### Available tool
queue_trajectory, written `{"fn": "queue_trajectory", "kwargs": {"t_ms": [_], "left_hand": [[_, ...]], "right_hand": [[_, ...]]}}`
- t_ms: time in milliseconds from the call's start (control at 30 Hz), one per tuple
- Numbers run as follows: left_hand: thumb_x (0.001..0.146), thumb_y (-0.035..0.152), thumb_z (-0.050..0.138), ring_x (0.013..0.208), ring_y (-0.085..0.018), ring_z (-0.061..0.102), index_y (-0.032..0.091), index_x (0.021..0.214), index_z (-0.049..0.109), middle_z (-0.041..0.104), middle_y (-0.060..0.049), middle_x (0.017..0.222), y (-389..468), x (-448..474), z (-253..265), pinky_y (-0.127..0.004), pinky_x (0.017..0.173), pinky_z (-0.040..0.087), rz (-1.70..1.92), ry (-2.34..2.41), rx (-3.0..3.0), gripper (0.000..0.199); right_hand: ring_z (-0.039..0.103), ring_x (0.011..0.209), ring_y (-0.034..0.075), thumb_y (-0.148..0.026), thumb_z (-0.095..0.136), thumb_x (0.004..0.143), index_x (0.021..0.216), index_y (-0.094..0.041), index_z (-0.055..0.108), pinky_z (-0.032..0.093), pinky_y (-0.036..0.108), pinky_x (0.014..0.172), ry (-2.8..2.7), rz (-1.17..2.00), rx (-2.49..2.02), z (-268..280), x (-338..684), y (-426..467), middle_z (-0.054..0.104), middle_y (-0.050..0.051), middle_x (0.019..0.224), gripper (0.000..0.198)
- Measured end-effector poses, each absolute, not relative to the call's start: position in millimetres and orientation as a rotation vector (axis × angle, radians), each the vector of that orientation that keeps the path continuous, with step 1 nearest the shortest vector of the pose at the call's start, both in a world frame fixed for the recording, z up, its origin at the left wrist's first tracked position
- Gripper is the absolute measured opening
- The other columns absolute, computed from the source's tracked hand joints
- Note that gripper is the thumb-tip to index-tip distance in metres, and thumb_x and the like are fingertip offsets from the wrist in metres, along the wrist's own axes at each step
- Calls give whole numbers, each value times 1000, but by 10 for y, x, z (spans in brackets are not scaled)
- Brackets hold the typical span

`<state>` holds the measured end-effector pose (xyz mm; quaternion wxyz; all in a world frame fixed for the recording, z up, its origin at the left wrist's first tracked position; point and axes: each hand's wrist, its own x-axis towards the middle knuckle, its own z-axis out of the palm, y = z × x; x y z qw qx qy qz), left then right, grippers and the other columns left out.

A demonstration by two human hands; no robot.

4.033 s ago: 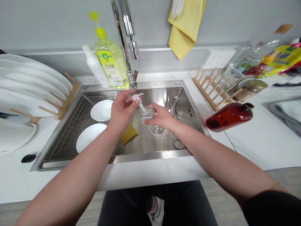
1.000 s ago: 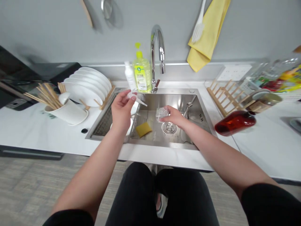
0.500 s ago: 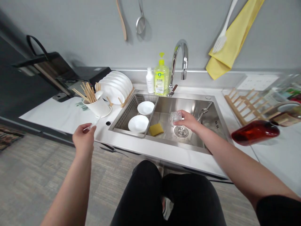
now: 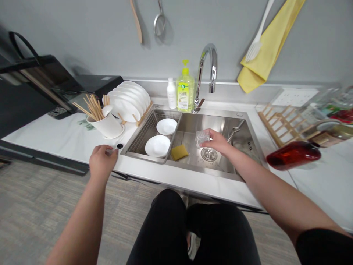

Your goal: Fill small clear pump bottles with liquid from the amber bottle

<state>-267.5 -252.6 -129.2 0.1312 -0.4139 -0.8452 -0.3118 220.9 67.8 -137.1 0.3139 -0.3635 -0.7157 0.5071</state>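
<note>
While your right hand (image 4: 217, 141) grips the clear bottle (image 4: 202, 138) over the sink (image 4: 193, 173), your left hand (image 4: 101, 162) pinches its pump (image 4: 113, 149) at the counter's front edge. You seem to be setting it down. Release it flat, clear of the edge.

Left hand (image 4: 101, 161) extended forward and low, knuckles up, fingers curled closed, forearm bare. Right hand (image 4: 217, 141) reaches further forward on a straightened bare arm, fingers closed in a grip, dark sleeve at the upper arm.
</note>
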Motion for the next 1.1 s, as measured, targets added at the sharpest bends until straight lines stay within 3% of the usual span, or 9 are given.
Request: {"fn": "queue_trajectory", "kwargs": {"t_ms": [167,300,533,633,733,833,900,967,1100], "left_hand": [[95,54,77,125,-41,73,22,120,74,72,-16,142,-2638,-2620,-1310,-58,115,58,-972,-2399,-1265,41],[100,47,77,146,-44,66,27,122,74,73,-13,146,-2568,-2309,-1138,-65,129,50,-1082,-2168,-1296,31],[99,36,80,140,-38,71,27,129,76,78,-11,141,-1371,-814,-597,-57,127,55,-1452,-1849,-2007,32],[88,24,84,147,-41,67,29,151,71,73,-12,155,-690,-227,-622,-61,128,55,-1529,-1715,-2485,64],[74,18,93,156,-45,60,28,170,56,57,-18,174,-107,43,-800,-64,130,53,-1709,-1725,-2703,104],[68,22,102,147,-45,69,31,176,46,57,-21,172,262,71,-979,-63,121,60,-1940,-1828,-2916,122],[70,28,106,142,-42,73,33,174,47,63,-19,167,377,43,-1056,-60,117,62,-2035,-1821,-3054,118],[74,36,107,140,-40,74,30,163,57,69,-17,160,420,24,-1108,-57,118,62,-2092,-1775,-3090,103],[74,50,109,125,-34,79,22,141,66,78,-15,141,420,40,-1189,-50,112,62,-2161,-1793,-2985,85]], "right_hand": [[77,105,32,-46,108,57,116,-26,75,63,49,102,-1905,1325,-936,-1424,2208,696,82,3,106,71],[76,104,31,-46,108,57,117,-26,75,61,48,103,-1909,1319,-931,-1427,2203,695,82,2,108,71],[75,104,27,-46,108,56,121,-25,73,60,46,104,-1856,1349,-874,-1339,2196,663,80,0,109,76],[75,106,28,-45,108,56,125,-26,72,61,47,104,-1824,1319,-826,-1300,2206,681,80,0,113,80],[76,109,30,-46,106,59,132,-28,69,63,48,102,-1768,1287,-794,-1268,2222,718,80,3,123,83],[77,115,33,-56,107,61,142,-31,64,65,51,103,-1672,1265,-788,-1239,2243,764,79,7,132,95],[77,120,36,-65,109,59,150,-33,60,66,53,105,-1617,1282,-775,-1226,2255,794,78,9,136,108],[78,122,37,-74,109,57,153,-34,57,66,54,108,-1587,1325,-747,-1224,2263,820,78,9,138,117],[77,123,38,-82,109,54,146,-32,60,67,53,107,-1628,1362,-703,-1256,2273,850,77,10,136,116]]}}
